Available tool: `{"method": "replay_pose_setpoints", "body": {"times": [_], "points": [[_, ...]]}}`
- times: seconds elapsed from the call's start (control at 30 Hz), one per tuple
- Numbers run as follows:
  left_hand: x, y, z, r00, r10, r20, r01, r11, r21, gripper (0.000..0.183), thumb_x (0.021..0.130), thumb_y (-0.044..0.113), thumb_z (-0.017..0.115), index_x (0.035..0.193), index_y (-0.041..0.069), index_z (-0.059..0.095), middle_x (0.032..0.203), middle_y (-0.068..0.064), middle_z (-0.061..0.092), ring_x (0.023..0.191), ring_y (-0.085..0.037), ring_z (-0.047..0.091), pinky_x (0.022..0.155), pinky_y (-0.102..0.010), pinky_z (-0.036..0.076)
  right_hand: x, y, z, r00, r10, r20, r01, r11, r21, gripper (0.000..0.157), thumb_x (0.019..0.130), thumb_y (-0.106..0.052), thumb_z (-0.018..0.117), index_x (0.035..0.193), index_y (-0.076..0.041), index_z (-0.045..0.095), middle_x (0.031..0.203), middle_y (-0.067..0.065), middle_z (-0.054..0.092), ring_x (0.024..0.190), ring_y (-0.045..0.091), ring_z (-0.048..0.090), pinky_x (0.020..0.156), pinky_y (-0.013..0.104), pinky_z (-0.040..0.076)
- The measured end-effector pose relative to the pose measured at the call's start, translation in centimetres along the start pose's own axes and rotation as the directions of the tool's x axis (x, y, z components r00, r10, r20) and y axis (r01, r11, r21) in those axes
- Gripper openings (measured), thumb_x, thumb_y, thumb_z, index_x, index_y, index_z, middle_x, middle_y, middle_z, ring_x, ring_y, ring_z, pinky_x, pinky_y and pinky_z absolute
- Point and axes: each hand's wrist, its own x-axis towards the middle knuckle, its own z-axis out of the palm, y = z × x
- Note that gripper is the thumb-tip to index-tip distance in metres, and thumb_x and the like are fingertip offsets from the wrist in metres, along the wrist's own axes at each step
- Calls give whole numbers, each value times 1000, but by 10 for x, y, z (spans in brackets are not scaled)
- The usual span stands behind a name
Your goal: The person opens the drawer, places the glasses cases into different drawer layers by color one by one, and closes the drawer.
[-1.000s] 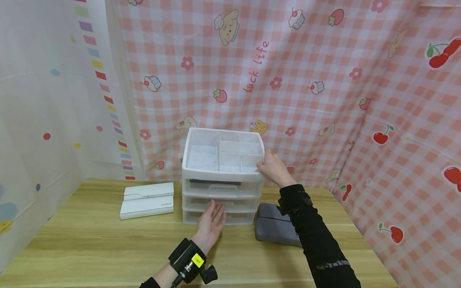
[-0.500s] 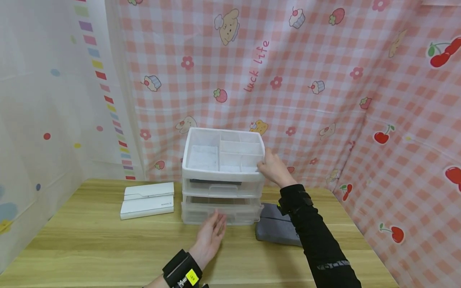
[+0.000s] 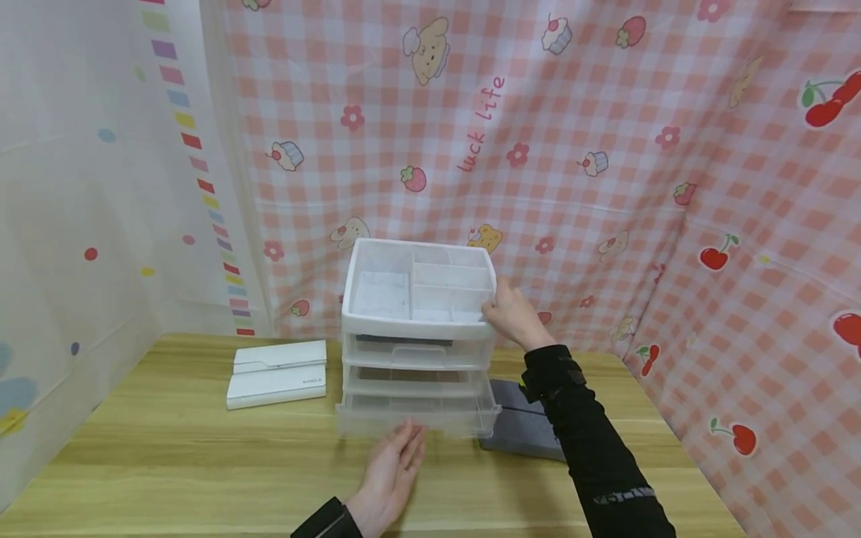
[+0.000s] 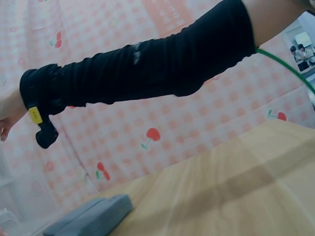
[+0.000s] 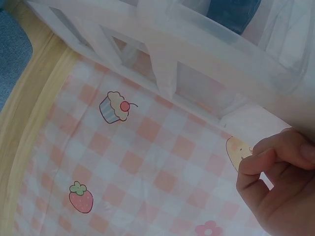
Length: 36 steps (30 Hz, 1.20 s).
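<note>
A white plastic organizer (image 3: 410,329) with clear drawers and a divided top tray stands at the table's back. My left hand (image 3: 390,474) reaches palm up to the front of the middle drawer (image 3: 363,422), fingertips at its handle area. That drawer sticks out toward me, hiding much of the one below. My right hand (image 3: 513,314) holds the tray's right rim; the right wrist view shows its fingers (image 5: 258,162) bent beside the white side wall (image 5: 246,115). Something dark (image 5: 231,12) shows through the translucent plastic. In the left wrist view, clear plastic (image 4: 29,196) appears at lower left.
A white folded case (image 3: 277,373) lies left of the organizer. On the right, a grey fabric pouch (image 3: 518,430) lies close by the pulled-out drawer, partly under the right forearm in this view. A checked curtain (image 3: 437,202) hangs right behind the organizer.
The middle drawer has slid out toward me, and my left hand has moved back with it. My right hand stays on the tray's rim; the organizer body has kept its place.
</note>
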Motion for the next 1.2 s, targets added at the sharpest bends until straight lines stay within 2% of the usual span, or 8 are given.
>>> {"method": "replay_pose_setpoints", "body": {"times": [0.37,0.6,0.7,0.8,0.9,0.97,1.1,1.2], "points": [[-16,-6,-7,999,-19,26,18,1000,14,20,98,18,52,110,7,42,100,9,59,96,2,58,91,-18,44,0,0,0,1000,-1,-2,1,1000,-14,59,96,-16,42,146,3,19,142,28,40,117,35,52,95,49,47],[-17,-11,-13,997,-18,69,16,1000,21,30,98,19,51,119,2,38,103,10,60,97,3,58,92,-17,45,0,0,0,1000,8,1,-8,1000,-13,58,96,-16,42,146,2,19,141,27,41,115,34,52,95,49,48],[-20,-10,-15,995,-36,92,30,997,71,37,97,21,52,123,-1,36,111,5,61,106,-2,58,104,-26,41,0,0,0,1000,4,2,-4,1000,-13,58,96,-16,42,146,3,19,140,28,41,114,35,53,94,48,48],[-26,-6,-14,984,-115,136,86,976,199,45,95,21,56,126,-7,38,120,-6,61,114,-12,57,111,-40,37,-1,0,0,1000,1,5,-1,1000,-9,58,96,-16,42,146,3,19,140,28,41,115,35,52,94,48,48],[-32,2,-9,947,-237,216,139,910,390,49,94,18,57,130,-11,41,126,-16,59,115,-22,58,106,-46,41,-1,1,-1,1000,-1,8,1,1000,-6,58,96,-16,42,146,3,19,141,28,40,116,35,52,94,49,47],[-34,10,-4,913,-284,294,109,862,495,45,95,17,56,128,-11,45,123,-17,60,110,-22,61,99,-41,47,-1,1,-1,1000,-2,9,2,1000,-4,59,96,-16,42,147,2,18,141,27,40,116,35,52,95,49,47],[-34,33,3,863,-236,447,-132,748,650,33,97,20,53,118,-5,56,112,-14,66,99,-16,64,83,-28,52,-1,0,-1,1000,1,8,-1,1000,-1,59,96,-16,42,147,2,18,140,27,42,115,35,53,94,48,48],[-35,55,5,846,-109,523,-361,605,710,29,97,21,53,112,-3,60,109,-17,67,95,-17,65,79,-22,52,-1,0,-1,1000,4,9,-4,1000,-2,59,96,-16,42,147,1,18,140,27,42,116,35,53,94,48,48]]}}
